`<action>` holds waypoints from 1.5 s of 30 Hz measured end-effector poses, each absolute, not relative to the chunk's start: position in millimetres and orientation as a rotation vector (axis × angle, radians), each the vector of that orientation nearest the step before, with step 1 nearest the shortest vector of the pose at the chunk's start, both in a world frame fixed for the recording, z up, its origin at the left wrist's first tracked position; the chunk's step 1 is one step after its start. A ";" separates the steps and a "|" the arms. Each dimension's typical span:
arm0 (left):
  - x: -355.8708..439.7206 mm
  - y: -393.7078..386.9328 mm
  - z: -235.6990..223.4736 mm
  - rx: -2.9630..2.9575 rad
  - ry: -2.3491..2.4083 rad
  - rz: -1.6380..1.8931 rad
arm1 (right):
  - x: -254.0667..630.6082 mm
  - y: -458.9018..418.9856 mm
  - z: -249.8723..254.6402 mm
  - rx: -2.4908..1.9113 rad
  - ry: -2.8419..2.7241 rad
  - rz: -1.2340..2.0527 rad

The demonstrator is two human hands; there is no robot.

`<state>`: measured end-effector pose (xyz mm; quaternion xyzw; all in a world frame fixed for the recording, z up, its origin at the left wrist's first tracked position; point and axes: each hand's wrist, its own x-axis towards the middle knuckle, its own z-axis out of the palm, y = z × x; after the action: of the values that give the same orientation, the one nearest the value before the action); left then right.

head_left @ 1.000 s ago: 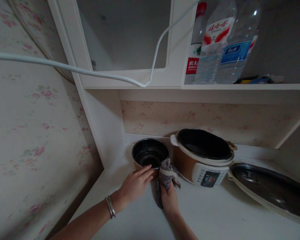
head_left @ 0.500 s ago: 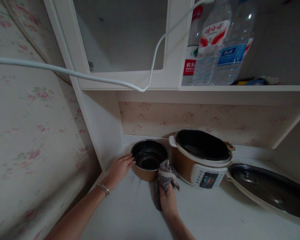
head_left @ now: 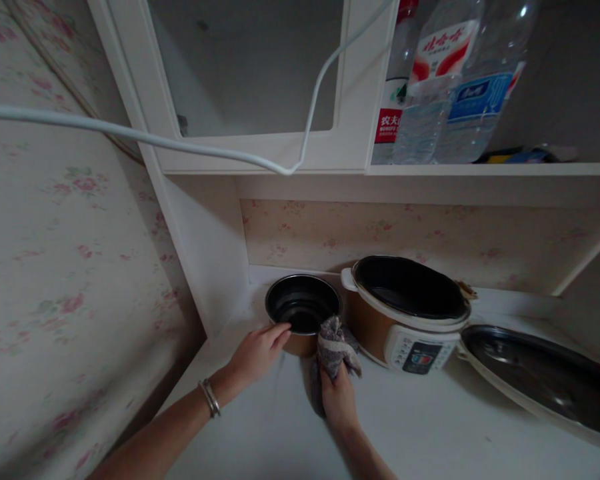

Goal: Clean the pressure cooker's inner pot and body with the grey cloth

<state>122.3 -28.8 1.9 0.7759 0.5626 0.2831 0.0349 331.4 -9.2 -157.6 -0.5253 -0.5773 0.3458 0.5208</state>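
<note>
A round inner pot (head_left: 303,345), black inside and golden brown outside, stands upright on the white counter. My left hand (head_left: 257,352), with a silver bracelet at its wrist, has its fingers closed at the pot's front left rim; the thumb is not clearly visible. Bunched in my right hand (head_left: 338,399) is a grey cloth (head_left: 333,347) with a pale stripe. The cloth touches the pot's front right rim and hangs down beside the hand. Right of it stands a cooker (head_left: 373,323) with a brown body, white rim and control panel, its dark inside uncovered.
A large dark lid (head_left: 540,380) with a pale rim lies on the counter (head_left: 430,427) at the right. Overhead, plastic bottles (head_left: 440,87) stand on a cabinet shelf (head_left: 480,169). A white cable (head_left: 190,147) hangs across the view, and floral wallpaper (head_left: 80,267) covers the left wall.
My left hand has moved right, from the pot's left side to its front rim. The pale marks inside the pot no longer show clearly. My right hand with the cloth stays nearly in place.
</note>
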 end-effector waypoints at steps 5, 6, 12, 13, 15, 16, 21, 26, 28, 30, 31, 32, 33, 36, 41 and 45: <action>75.2 5.0 0.6 2.441 1.887 0.868 | 331.0 -7.3 -159.9 -1.255 -1.377 0.835; 69.2 9.5 -2.6 2.482 1.874 0.840 | 330.9 -7.1 -160.2 -1.254 -1.374 0.834; 76.7 6.9 -25.3 2.568 1.954 0.813 | 331.3 -7.3 -158.9 -1.270 -1.354 0.828; 82.4 3.7 -26.9 2.563 1.992 0.827 | 331.4 -7.5 -158.2 -1.263 -1.356 0.828; 95.4 -3.4 -27.6 2.582 2.014 0.851 | 331.5 -8.1 -156.7 -1.252 -1.354 0.828; 102.2 -7.2 -27.1 2.597 2.010 0.863 | 331.4 -8.4 -155.9 -1.250 -1.351 0.827; 133.7 -29.4 -21.8 2.543 1.918 0.914 | 330.6 -9.8 -153.5 -1.259 -1.353 0.840; 135.6 -41.2 -18.6 2.509 1.724 0.966 | 331.4 -9.1 -155.0 -1.246 -1.364 0.856; 121.8 -32.6 -18.3 2.492 1.752 0.996 | 332.1 -8.9 -155.5 -1.236 -1.369 0.853; 101.8 -16.3 -19.7 2.468 1.846 1.023 | 332.6 -9.2 -155.2 -1.235 -1.367 0.844; 91.1 -6.8 -21.3 2.460 1.896 1.023 | 332.8 -9.5 -154.8 -1.238 -1.365 0.842; 80.9 2.4 -23.6 2.461 1.933 1.011 | 332.9 -9.9 -154.3 -1.242 -1.364 0.842; 72.1 10.6 -26.4 2.471 1.952 0.985 | 333.0 -10.2 -153.7 -1.246 -1.364 0.844; 58.5 24.6 -36.3 2.499 1.947 0.903 | 333.2 -10.5 -151.9 -1.254 -1.371 0.856; 71.6 15.0 -41.5 2.479 1.954 0.996 | 333.0 -9.4 -152.6 -1.274 -1.356 0.855; 91.8 -1.2 -35.8 2.494 1.973 0.992 | 332.1 -8.7 -155.4 -1.273 -1.340 0.831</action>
<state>91.8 -1.2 -35.8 0.7452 0.5897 0.2965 -0.0948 332.1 -8.7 -155.4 -0.5331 -0.5610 0.3479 0.5292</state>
